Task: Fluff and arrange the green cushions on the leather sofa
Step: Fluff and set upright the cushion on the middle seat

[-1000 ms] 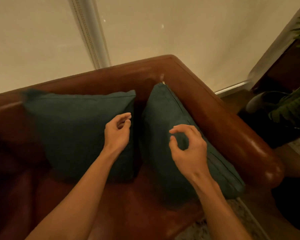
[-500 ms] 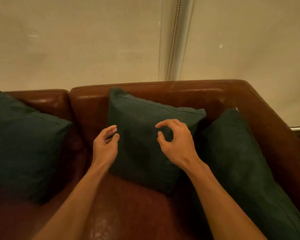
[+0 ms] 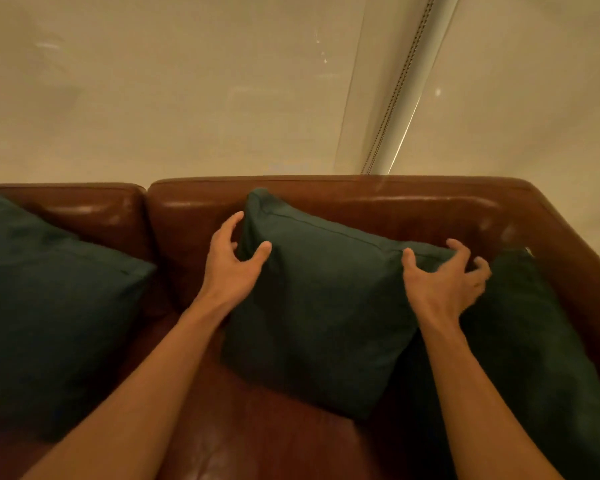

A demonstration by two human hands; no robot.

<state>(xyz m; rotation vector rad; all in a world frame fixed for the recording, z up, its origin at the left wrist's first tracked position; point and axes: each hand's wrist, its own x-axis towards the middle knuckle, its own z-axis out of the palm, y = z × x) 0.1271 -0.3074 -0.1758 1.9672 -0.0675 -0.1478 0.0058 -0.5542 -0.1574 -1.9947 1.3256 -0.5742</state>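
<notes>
Three dark green cushions stand on the brown leather sofa (image 3: 194, 403). The middle cushion (image 3: 323, 306) leans against the backrest. My left hand (image 3: 231, 263) grips its upper left corner, thumb on the front and fingers behind the edge. At its upper right corner my right hand (image 3: 445, 278) grips the cushion, thumb in front and curled fingers over the top edge. Another green cushion (image 3: 49, 313) leans at the left. A third green cushion (image 3: 534, 358) rests in the right corner, partly behind my right arm.
The sofa's backrest (image 3: 378, 206) runs across the view and its right armrest (image 3: 582, 251) closes the corner. Behind the sofa hangs a pale blind with a bead chain (image 3: 399, 84).
Both hands have reached up from in front of the middle cushion and taken hold of its two upper corners. The view has shifted further left and closer.
</notes>
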